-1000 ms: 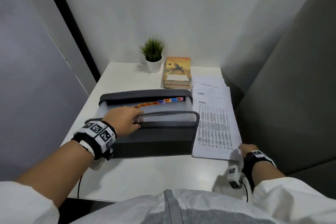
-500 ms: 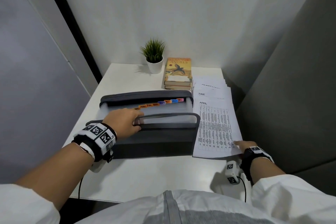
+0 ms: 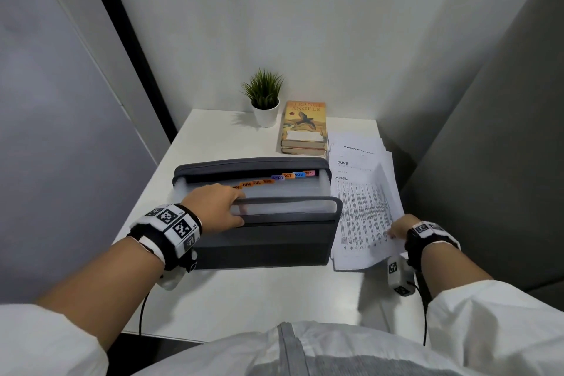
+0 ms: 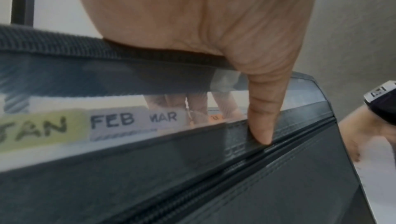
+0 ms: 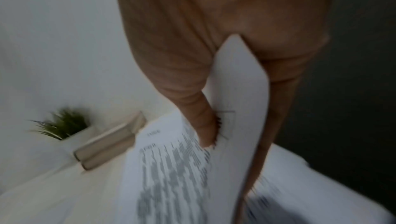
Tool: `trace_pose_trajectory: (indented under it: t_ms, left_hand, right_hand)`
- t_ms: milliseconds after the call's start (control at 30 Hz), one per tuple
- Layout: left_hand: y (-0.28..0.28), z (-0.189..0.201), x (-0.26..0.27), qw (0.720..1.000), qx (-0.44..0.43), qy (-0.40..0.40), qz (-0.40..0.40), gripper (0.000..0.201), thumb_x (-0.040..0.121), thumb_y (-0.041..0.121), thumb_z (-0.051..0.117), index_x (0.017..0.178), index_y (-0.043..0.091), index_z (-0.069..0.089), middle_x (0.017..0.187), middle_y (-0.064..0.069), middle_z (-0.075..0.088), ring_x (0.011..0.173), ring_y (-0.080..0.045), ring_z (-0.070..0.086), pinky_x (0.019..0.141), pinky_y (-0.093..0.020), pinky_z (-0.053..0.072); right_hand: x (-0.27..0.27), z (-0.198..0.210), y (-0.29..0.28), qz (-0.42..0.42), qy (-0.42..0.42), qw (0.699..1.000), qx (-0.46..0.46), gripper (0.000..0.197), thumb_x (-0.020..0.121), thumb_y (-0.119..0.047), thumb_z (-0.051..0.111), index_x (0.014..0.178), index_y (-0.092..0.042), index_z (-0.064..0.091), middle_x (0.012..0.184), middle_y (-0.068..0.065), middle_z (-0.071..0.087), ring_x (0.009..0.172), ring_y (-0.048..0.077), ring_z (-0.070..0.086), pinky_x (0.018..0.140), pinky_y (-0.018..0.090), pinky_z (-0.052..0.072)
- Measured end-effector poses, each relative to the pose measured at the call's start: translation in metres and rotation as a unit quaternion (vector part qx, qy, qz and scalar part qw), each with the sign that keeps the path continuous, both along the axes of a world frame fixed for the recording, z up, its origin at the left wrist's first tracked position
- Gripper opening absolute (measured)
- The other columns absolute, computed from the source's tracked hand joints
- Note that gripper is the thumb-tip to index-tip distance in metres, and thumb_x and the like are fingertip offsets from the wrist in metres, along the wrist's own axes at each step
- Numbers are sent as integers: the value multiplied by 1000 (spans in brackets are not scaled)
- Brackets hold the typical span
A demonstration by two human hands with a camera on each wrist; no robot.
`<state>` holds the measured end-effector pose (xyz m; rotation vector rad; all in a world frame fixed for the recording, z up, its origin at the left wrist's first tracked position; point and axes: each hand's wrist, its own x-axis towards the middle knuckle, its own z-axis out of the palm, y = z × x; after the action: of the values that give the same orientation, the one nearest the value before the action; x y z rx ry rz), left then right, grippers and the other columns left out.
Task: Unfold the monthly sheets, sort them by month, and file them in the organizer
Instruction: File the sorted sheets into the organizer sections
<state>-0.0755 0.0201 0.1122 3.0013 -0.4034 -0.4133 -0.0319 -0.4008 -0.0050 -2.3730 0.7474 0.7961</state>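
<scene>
A dark grey accordion organizer (image 3: pixel 262 241) stands open on the white desk, its coloured month tabs (image 3: pixel 293 175) showing. My left hand (image 3: pixel 213 207) grips its near top edge, thumb (image 4: pixel 260 122) outside on the front wall, fingers inside near the MAR tab (image 4: pixel 164 117). To the right lies a stack of printed monthly sheets (image 3: pixel 357 162). The top sheet, headed APRIL (image 3: pixel 363 214), is pinched at its near right corner by my right hand (image 3: pixel 401 227), and its right edge curls up off the stack. In the right wrist view the thumb (image 5: pixel 205 126) presses on the sheet (image 5: pixel 171 168).
A small potted plant (image 3: pixel 264 101) and two stacked books (image 3: pixel 305 128) sit at the back of the white desk (image 3: pixel 250 293). Grey partition walls close in on the left and right. The desk's near edge is just in front of my body.
My right hand moved forward along the stack's right edge, took the APRIL sheet's corner and lifted it. My left hand stayed on the organizer's rim.
</scene>
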Motion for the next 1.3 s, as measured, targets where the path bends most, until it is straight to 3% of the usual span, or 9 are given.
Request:
trace_pose_trajectory:
  t_ms: [67, 200, 300, 400, 533, 767, 933, 1167, 1300]
  left_hand:
    - [-1, 1, 2, 1000, 4, 3, 7, 16, 76, 49, 65, 83, 36, 59, 81, 10, 63, 80, -13, 60, 71, -31, 50]
    - [-4, 2, 1, 1000, 16, -5, 18, 26, 75, 51, 65, 70, 34, 46, 72, 10, 56, 70, -13, 54, 59, -28, 40]
    - [-4, 5, -1, 1000, 15, -3, 19, 24, 75, 52, 64, 76, 34, 48, 74, 10, 56, 71, -13, 54, 60, -28, 42]
    - [-3, 9, 0, 1000, 9, 8, 10, 24, 76, 52, 65, 77, 34, 48, 75, 11, 54, 72, -13, 54, 61, -28, 41]
    - [-3, 14, 0, 999, -9, 30, -5, 19, 78, 50, 65, 85, 34, 58, 84, 10, 59, 80, -16, 58, 67, -30, 47]
    - [-3, 18, -3, 998, -17, 54, -41, 29, 82, 45, 66, 96, 21, 62, 98, 0, 63, 92, -22, 60, 80, -36, 52]
    - [8, 19, -8, 996, -46, 49, -61, 36, 82, 42, 68, 108, 20, 57, 105, 0, 61, 92, -20, 57, 73, -30, 45]
    - [51, 11, -16, 999, 16, 10, -28, 43, 86, 52, 57, 119, 26, 52, 115, 2, 60, 102, -21, 58, 77, -30, 43]
    - [58, 6, -17, 999, 17, 0, -33, 43, 87, 47, 57, 124, 27, 49, 119, 1, 59, 102, -22, 59, 75, -31, 42]
  right_hand:
    - [16, 26, 5, 37, -27, 997, -61, 37, 90, -10, 59, 124, 3, 56, 119, 20, 59, 113, 32, 57, 76, 33, 47]
    - [49, 98, 8, 38, -172, 981, -75, 25, 89, -10, 57, 109, 5, 63, 107, 23, 65, 95, 35, 62, 72, 32, 42]
    - [56, 155, 21, 32, -361, 931, -35, 21, 88, -16, 60, 104, -5, 68, 99, 19, 68, 84, 28, 61, 72, 30, 41]
    - [52, 197, 54, 0, -486, 866, 121, 20, 88, -21, 65, 103, -10, 69, 97, 11, 70, 83, 19, 61, 75, 28, 47]
    - [31, 223, 109, 82, -449, 851, 260, 16, 89, -26, 66, 102, -16, 68, 87, -10, 70, 62, -9, 62, 52, 6, 45]
    - [27, 208, 160, 272, -315, 886, 204, 5, 86, -39, 67, 83, -36, 69, 81, -10, 73, 68, 3, 65, 68, 26, 52]
    - [29, 208, 167, 392, -277, 870, 116, 29, 89, -38, 63, 75, -62, 59, 73, -31, 65, 61, -9, 58, 57, 11, 44]
    - [39, 203, 180, 454, -234, 855, -89, 11, 91, -22, 57, 81, -21, 59, 83, -1, 64, 79, 20, 59, 63, 26, 38]
    - [31, 190, 202, 497, -188, 836, -136, 7, 91, -21, 55, 94, -19, 60, 101, 5, 66, 89, 22, 59, 72, 25, 41]
